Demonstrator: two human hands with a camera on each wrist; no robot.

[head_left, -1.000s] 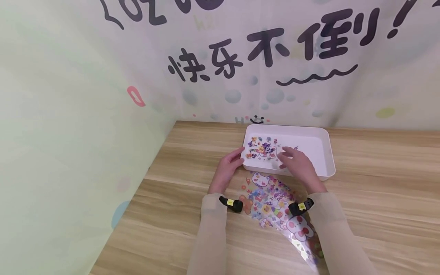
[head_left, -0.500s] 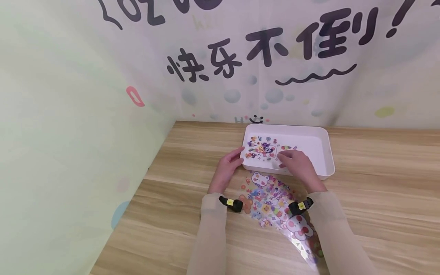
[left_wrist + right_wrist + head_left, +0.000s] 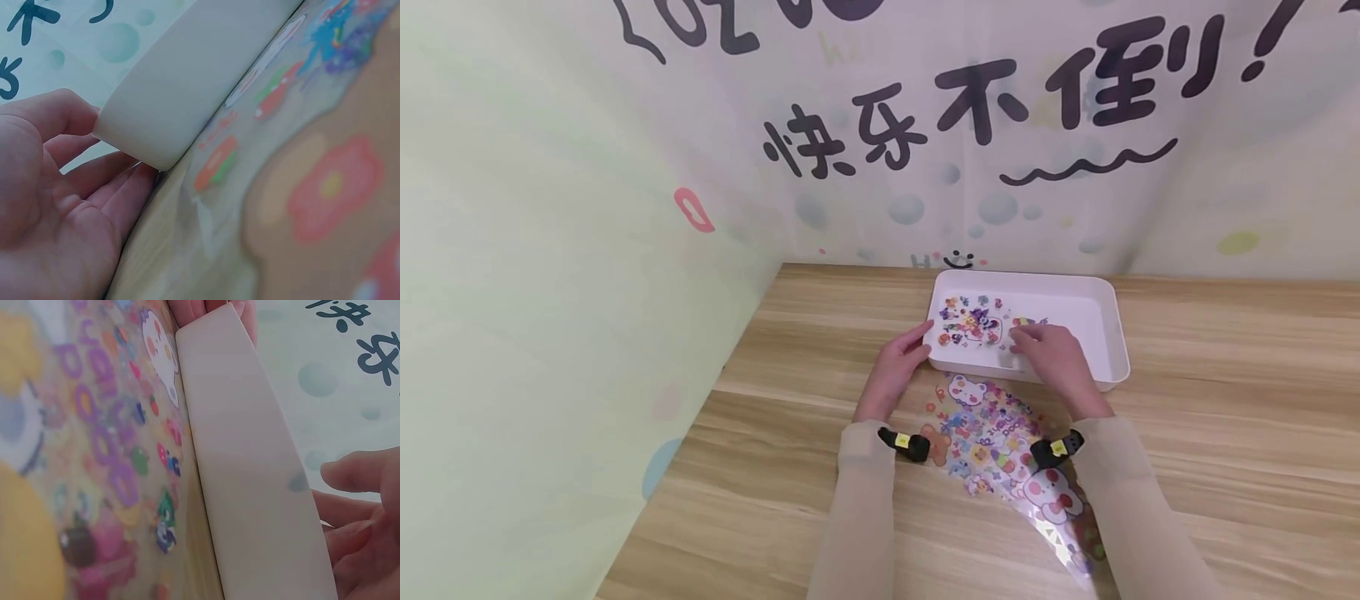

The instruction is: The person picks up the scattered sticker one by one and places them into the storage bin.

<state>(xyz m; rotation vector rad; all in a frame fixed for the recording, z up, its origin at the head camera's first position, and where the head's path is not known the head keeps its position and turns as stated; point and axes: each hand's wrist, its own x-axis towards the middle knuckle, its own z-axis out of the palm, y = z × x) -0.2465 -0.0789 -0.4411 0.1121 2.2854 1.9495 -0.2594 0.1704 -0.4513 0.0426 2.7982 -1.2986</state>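
A white tray (image 3: 1101, 329) stands at the back of the wooden table, against the printed cloth. My left hand (image 3: 891, 371) holds its left end; in the left wrist view the fingers (image 3: 78, 112) touch the rim and the lower corner. Small cartoon stickers (image 3: 973, 325) lie scattered in the tray's left half. Over the tray is my right hand (image 3: 1054, 354), fingers bent down near a red-and-green sticker (image 3: 1022, 322), partly hidden. In the right wrist view its thumb (image 3: 353, 472) is apart from the fingers, whose tips are behind the tray wall. No held thing shows.
Clear plastic (image 3: 981, 454) printed with cartoon animals lies in front of the tray, partly under the right sleeve. A cloth wall (image 3: 880, 208) with black writing rises behind and at the left. Black cameras (image 3: 910, 446) are strapped to both wrists.
My right hand's fingers have drawn closer together and shifted slightly right and down, and the red-and-green sticker has come partly into sight. The left hand stays on the tray.
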